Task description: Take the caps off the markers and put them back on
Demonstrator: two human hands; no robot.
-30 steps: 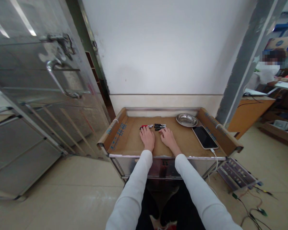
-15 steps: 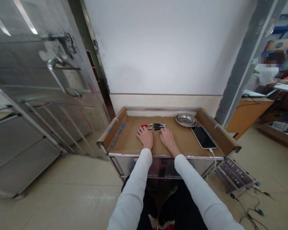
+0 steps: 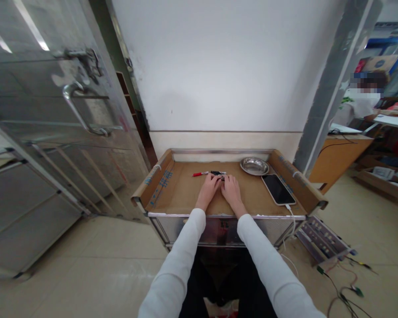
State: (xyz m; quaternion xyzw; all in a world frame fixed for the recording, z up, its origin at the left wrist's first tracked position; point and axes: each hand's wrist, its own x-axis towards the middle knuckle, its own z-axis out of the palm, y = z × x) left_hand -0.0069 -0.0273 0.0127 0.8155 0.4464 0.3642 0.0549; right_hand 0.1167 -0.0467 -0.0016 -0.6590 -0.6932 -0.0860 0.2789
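Observation:
My left hand (image 3: 209, 188) and my right hand (image 3: 231, 189) lie close together on the cardboard-lined top of a metal cart (image 3: 182, 194). The fingertips of both hands meet, curled, on a small black pen (image 3: 222, 178) between them. Another black pen (image 3: 216, 172) lies just beyond my fingers. To their left lies a red pen (image 3: 198, 174), untouched. Both arms are in white sleeves.
A shallow steel bowl (image 3: 254, 166) sits at the cart's far right, and a phone (image 3: 277, 189) on a white cable lies in front of it. A steel door (image 3: 53, 119) stands at left. At right are a pillar, a desk and a seated person (image 3: 358, 104). Cables lie on the floor.
Both hands have moved inward and forward from lying flat and apart; their fingers now meet on the black pens. The red pen lies uncovered to the left.

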